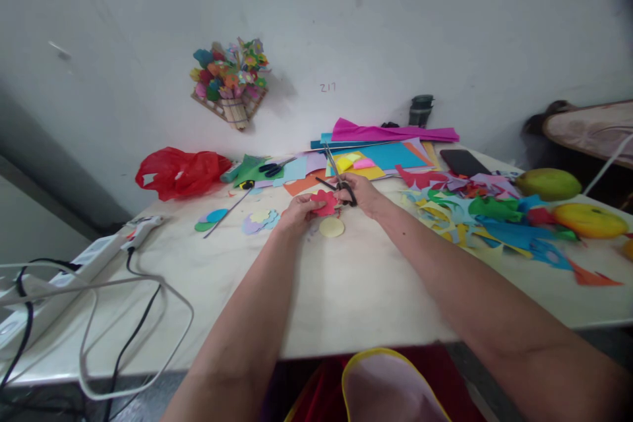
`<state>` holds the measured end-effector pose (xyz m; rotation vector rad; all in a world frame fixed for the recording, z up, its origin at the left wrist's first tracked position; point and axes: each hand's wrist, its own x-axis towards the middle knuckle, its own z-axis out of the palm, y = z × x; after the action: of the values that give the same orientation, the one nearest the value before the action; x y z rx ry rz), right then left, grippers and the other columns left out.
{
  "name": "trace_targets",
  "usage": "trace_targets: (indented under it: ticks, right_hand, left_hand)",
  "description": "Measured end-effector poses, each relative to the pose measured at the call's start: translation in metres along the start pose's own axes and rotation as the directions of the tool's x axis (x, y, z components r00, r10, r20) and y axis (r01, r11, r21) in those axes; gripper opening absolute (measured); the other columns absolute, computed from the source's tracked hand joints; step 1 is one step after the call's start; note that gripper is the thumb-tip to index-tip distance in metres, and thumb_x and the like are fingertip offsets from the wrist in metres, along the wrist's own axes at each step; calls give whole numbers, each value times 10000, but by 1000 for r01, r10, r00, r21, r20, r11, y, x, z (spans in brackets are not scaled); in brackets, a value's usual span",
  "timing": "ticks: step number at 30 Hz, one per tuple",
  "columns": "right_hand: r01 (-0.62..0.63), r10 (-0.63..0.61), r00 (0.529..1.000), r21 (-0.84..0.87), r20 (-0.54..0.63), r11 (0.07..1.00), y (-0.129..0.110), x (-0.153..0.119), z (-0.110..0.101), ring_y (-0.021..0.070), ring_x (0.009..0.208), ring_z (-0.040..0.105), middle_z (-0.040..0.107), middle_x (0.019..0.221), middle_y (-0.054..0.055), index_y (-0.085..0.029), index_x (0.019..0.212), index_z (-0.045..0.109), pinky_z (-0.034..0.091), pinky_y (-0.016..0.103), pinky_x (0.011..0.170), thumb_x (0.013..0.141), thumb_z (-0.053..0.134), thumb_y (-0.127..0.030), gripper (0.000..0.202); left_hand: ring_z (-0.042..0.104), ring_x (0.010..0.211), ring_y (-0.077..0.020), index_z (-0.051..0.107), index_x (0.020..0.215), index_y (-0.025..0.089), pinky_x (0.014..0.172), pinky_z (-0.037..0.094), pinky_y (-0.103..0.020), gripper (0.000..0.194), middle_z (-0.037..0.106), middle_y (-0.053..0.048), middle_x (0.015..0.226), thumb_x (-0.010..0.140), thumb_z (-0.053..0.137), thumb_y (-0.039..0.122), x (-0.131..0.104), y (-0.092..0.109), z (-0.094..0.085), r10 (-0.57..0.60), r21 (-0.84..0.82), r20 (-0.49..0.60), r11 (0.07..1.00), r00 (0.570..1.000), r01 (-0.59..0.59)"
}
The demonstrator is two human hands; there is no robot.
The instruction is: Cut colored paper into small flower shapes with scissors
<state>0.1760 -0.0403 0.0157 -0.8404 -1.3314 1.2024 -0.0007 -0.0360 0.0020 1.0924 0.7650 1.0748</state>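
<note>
Near the middle of the table, my left hand point(297, 213) pinches a red paper flower point(324, 203) with a scalloped edge. My right hand point(359, 191) is closed round black-handled scissors point(347, 192), and their blades point up and away from me. The fingers of both hands come close together at the flower's right side. Just below the flower lies a pale yellow paper circle point(331, 227). Left of my hands is a small pile of purple, blue and cream paper flowers point(260, 221). Farther left, a blue paper circle point(216, 215) overlaps a green paper circle point(202, 225).
Coloured paper sheets point(400, 155) and a second pair of scissors point(274, 167) lie at the back. Paper scraps point(494, 211), mangoes point(588, 219) and a phone point(463, 162) are on the right. A red plastic bag point(180, 173) and a power strip point(84, 267) with cables are left.
</note>
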Motion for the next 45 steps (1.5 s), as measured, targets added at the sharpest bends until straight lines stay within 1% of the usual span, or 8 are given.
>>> trace_targets:
  ticks: [7, 12, 19, 25, 28, 34, 41, 45]
  right_hand:
    - [-65, 61, 996, -64, -62, 996, -3, -1, -2, 115, 428, 543, 581, 527, -34, -157, 929, 608, 261, 183, 335, 615, 714, -137, 332]
    - [-43, 43, 997, -2, -71, 999, -7, -2, -1, 94, 443, 534, 591, 543, -44, -149, 893, 601, 413, 207, 452, 596, 749, -149, 331]
    - [-63, 62, 995, -11, -77, 998, -8, -3, 5, 82, 456, 498, 551, 529, -58, -144, 849, 618, 399, 198, 454, 576, 711, -84, 295]
    - [-67, 65, 990, -20, -123, 998, -12, -6, 12, 66, 439, 465, 531, 519, -67, -146, 814, 626, 410, 193, 452, 579, 718, -75, 262]
    - [-90, 87, 989, -21, -119, 996, -11, -7, 14, 72, 450, 482, 563, 549, -55, -150, 840, 633, 433, 199, 468, 587, 703, -52, 280]
    - [-122, 121, 991, -25, -54, 992, -6, -6, 10, 97, 430, 533, 581, 546, -38, -150, 876, 611, 427, 211, 435, 633, 758, -134, 285]
    - [-141, 157, 982, -148, 103, 979, -1, -6, 0, 122, 443, 591, 647, 576, 18, -142, 856, 585, 235, 169, 309, 688, 756, -255, 265]
    - [-147, 189, 963, -214, 190, 966, -2, -7, -3, 98, 441, 580, 651, 577, 8, -140, 842, 599, 259, 150, 305, 728, 727, -273, 217]
  left_hand:
    - [603, 554, -143, 681, 604, 121, 615, 488, -280, 192, 675, -63, 633, 490, 825, 177, 0, 0, 0, 38, 3, -24, 999, 999, -38]
    - [629, 601, -158, 710, 657, 110, 654, 498, -287, 218, 694, -85, 681, 486, 826, 179, 0, 0, -1, 12, 14, 14, 1000, 1000, -12]
    - [607, 553, -154, 700, 642, 119, 598, 481, -281, 207, 686, -77, 646, 509, 830, 209, 1, -3, -2, 14, 77, 88, 997, 996, -21]
    - [587, 520, -136, 686, 622, 122, 575, 478, -272, 202, 670, -69, 611, 515, 831, 214, 4, -5, -3, 37, 39, -59, 999, 998, -35]
    - [599, 536, -142, 707, 674, 115, 611, 499, -288, 223, 679, -69, 631, 516, 825, 219, 4, -4, -2, 63, 2, -68, 998, 996, -63]
    - [657, 634, -175, 712, 701, 125, 697, 534, -321, 247, 715, -70, 722, 507, 831, 219, 7, -5, -4, 117, -41, -84, 992, 990, -121]
    - [658, 625, -170, 690, 683, 116, 694, 536, -314, 260, 701, -63, 687, 498, 838, 225, 10, -5, -8, 167, -99, -130, 979, 977, -181]
    - [654, 636, -160, 668, 661, 122, 676, 532, -295, 247, 694, -54, 681, 482, 825, 186, 10, -2, -7, 166, -132, -173, 973, 971, -190]
